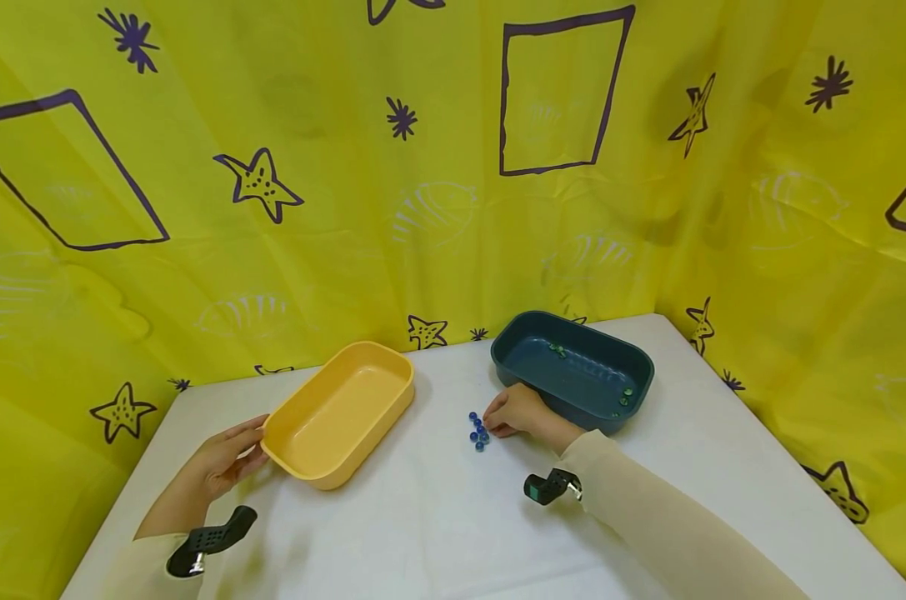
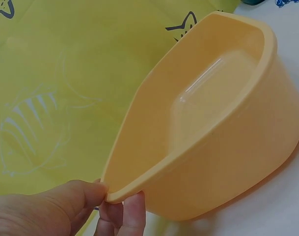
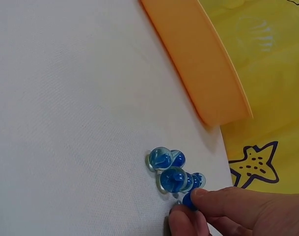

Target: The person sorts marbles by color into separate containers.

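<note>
My left hand (image 1: pixel 231 457) pinches the near left corner of the yellow basin (image 1: pixel 377 421), thumb on the rim and fingers beneath it in the left wrist view. No items show inside that basin. My right hand (image 1: pixel 518 410) is low over the white table, beside a small cluster of blue glass marbles (image 3: pixel 173 179). Between its thumb and fingertips a blue marble (image 3: pixel 189 201) is pinched, at the edge of the cluster. Just behind the right hand stands a dark teal basin (image 1: pixel 573 400), holding several green marbles (image 1: pixel 628 392) in two groups.
A white cloth (image 1: pixel 422 533) covers the table. Yellow curtains (image 1: pixel 332 108) printed with starfish and fish hang along its back and sides. Each sleeved wrist carries a black camera mount (image 1: pixel 212 537).
</note>
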The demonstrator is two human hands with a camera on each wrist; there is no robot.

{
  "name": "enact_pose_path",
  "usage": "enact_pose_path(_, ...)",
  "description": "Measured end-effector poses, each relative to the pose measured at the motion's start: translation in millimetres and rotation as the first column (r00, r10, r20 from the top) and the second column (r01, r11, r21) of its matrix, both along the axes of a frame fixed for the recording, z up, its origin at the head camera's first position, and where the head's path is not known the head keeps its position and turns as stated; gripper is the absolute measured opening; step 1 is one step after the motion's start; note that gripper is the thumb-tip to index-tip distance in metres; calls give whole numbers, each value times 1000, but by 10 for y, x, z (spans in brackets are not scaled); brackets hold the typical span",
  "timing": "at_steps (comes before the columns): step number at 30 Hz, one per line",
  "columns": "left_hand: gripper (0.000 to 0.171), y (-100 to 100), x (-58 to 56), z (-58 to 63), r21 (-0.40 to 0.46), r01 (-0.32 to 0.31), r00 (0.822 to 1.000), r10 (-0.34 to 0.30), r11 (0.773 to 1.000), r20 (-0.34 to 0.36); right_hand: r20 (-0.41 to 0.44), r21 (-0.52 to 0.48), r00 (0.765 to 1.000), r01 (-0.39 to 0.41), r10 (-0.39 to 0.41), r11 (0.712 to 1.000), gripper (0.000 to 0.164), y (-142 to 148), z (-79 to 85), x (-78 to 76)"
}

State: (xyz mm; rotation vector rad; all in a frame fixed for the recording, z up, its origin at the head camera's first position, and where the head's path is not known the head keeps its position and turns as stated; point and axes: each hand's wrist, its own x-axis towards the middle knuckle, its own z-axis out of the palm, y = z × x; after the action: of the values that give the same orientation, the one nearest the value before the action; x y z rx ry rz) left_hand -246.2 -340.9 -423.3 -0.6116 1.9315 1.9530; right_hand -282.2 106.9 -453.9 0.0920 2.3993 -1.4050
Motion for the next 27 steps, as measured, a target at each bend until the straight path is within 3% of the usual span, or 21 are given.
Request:
enact_pose_path(7,41,-5,5,-2,6,-9,1000,9,1000,4,18,-4,1000,-11,11,1000,7,5,33,15)
enact_pose_path(13,48,8,26,4,0,-7,1000,7,1000,0,14,-18,1000,-18,19,1000,8,21,42,7)
enact_pose_path(27,62,42,30,17,-11,-9,1000,9,1000,4,126,-218,992,31,-4,975,19,-3,79,-90)
